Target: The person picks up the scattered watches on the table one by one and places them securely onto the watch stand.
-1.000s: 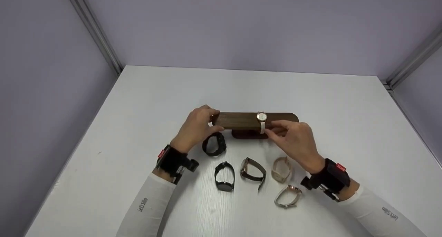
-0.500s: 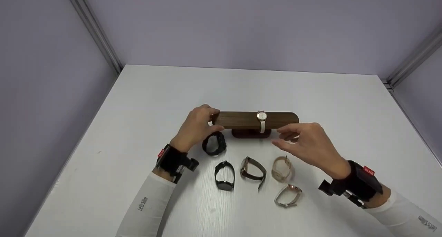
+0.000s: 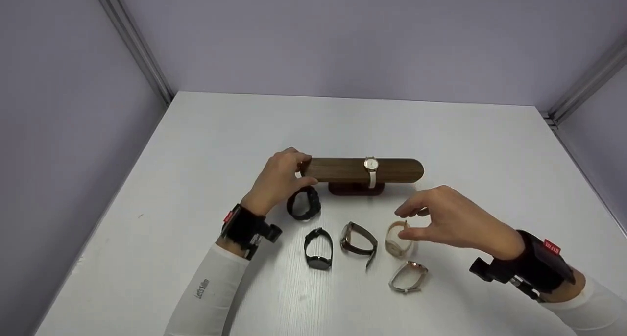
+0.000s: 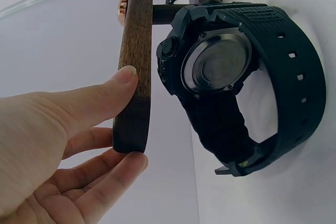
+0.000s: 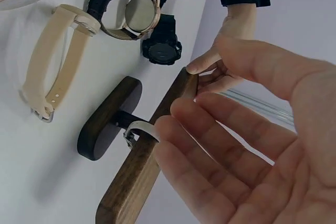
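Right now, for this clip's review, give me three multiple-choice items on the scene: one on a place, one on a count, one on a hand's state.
1. Where is the white-strapped watch?
A. on the wooden bar
B. flat on the table
C. in the right hand

2. How many watches lie loose on the table?
A. three
B. five
C. seven

3. What does the left hand do?
A. lies flat on the table
B. grips the wooden bar's end
C. holds a black watch

Answers: 1 A, its strap wraps the wooden bar. 2 B, two black, one brown-strapped and two beige show in the head view. 3 B, thumb and fingers clasp the bar's end in the left wrist view.
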